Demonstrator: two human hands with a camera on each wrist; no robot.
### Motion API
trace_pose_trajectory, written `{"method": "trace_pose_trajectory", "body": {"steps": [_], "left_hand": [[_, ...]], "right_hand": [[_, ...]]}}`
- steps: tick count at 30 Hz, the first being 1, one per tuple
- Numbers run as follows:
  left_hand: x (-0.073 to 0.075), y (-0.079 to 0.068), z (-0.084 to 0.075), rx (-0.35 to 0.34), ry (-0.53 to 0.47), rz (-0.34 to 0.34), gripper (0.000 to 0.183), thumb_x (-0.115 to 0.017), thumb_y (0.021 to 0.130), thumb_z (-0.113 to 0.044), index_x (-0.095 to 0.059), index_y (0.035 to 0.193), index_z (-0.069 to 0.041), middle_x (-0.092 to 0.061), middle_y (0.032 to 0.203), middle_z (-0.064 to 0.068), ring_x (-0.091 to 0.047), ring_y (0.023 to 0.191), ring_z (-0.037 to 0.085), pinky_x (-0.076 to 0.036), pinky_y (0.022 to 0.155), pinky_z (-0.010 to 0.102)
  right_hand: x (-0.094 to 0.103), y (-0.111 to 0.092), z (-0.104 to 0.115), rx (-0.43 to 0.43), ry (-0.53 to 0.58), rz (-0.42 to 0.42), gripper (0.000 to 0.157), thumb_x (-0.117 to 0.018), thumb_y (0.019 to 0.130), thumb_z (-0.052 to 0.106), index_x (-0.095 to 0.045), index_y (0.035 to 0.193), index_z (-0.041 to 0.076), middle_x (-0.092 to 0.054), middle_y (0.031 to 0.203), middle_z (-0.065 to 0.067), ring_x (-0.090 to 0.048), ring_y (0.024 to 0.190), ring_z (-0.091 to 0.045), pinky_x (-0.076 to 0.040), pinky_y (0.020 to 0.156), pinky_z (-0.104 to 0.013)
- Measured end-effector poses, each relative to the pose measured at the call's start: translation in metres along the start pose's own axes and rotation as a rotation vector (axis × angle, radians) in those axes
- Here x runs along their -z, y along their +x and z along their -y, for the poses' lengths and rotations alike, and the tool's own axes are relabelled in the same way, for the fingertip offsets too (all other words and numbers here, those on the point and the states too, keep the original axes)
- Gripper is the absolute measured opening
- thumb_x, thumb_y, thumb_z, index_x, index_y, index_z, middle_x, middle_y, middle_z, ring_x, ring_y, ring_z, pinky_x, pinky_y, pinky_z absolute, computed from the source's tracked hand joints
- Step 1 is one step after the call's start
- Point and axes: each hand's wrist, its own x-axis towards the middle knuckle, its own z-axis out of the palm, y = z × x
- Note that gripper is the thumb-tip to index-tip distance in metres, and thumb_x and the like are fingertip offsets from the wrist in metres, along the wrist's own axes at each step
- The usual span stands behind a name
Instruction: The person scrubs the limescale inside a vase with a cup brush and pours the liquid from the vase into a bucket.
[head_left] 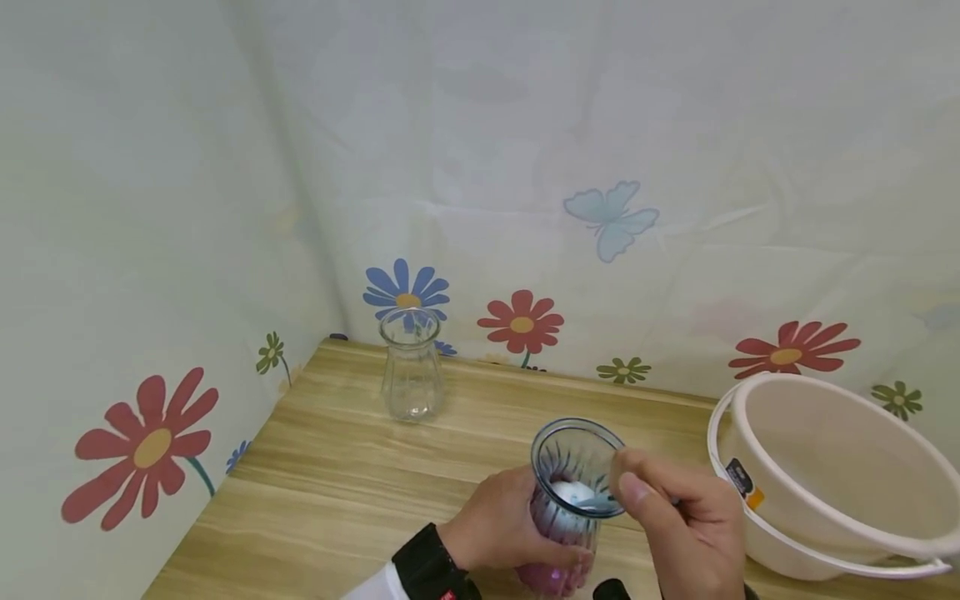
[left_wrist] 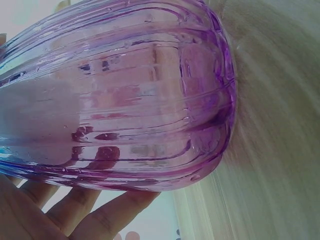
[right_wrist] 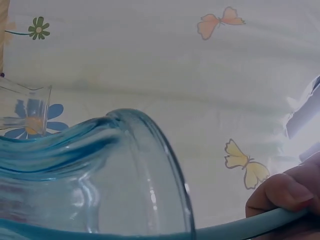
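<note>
A ribbed glass vase, blue at the mouth and purple toward the base, leans in my left hand, whose fingers and thumb wrap its lower body. In the left wrist view, its purple base is close to the wooden tabletop. My right hand is at the rim, pinching the light blue handle of a bottle brush. The brush's white head is inside the vase, seen through the mouth. Water drops dot the glass in the left wrist view.
A clear glass vase stands upright at the back left of the wooden table. On the right is a pale pink bucket with its handle hanging down. Flowered cloth hangs behind and on the left.
</note>
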Motion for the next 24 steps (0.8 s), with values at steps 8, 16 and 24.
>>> {"method": "trace_pose_trajectory", "body": {"steps": [8, 16, 24], "left_hand": [[0.001, 0.000, 0.000, 0.013, -0.002, 0.005, 0.075, -0.087, 0.071, -0.065, -0.052, 0.130, -0.035, -0.066, 0.109, -0.019, -0.062, 0.094, -0.004, -0.054, 0.081, 0.020], [0.000, 0.001, 0.004, -0.019, -0.017, 0.003, 0.077, -0.088, 0.073, -0.059, -0.050, 0.136, -0.035, -0.066, 0.109, -0.019, -0.062, 0.092, -0.005, -0.054, 0.078, 0.018], [0.001, 0.001, 0.005, -0.034, -0.017, 0.010, 0.076, -0.086, 0.075, -0.060, -0.048, 0.137, -0.037, -0.066, 0.109, -0.020, -0.062, 0.091, -0.005, -0.055, 0.077, 0.018]], "right_hand": [[0.009, -0.005, -0.009, -0.217, -0.131, -0.026, 0.044, -0.036, 0.089, -0.028, -0.034, 0.064, 0.007, -0.026, 0.065, -0.002, -0.024, 0.056, -0.012, -0.020, 0.047, -0.027], [0.012, -0.002, -0.014, -0.487, -0.378, 0.059, 0.045, -0.050, 0.102, -0.009, -0.038, 0.064, 0.011, -0.026, 0.062, -0.002, -0.026, 0.052, -0.014, -0.025, 0.046, -0.031], [0.012, -0.003, -0.017, -0.551, -0.405, 0.090, 0.044, -0.053, 0.103, -0.004, -0.038, 0.064, 0.010, -0.029, 0.062, -0.003, -0.030, 0.052, -0.016, -0.027, 0.045, -0.033]]}}
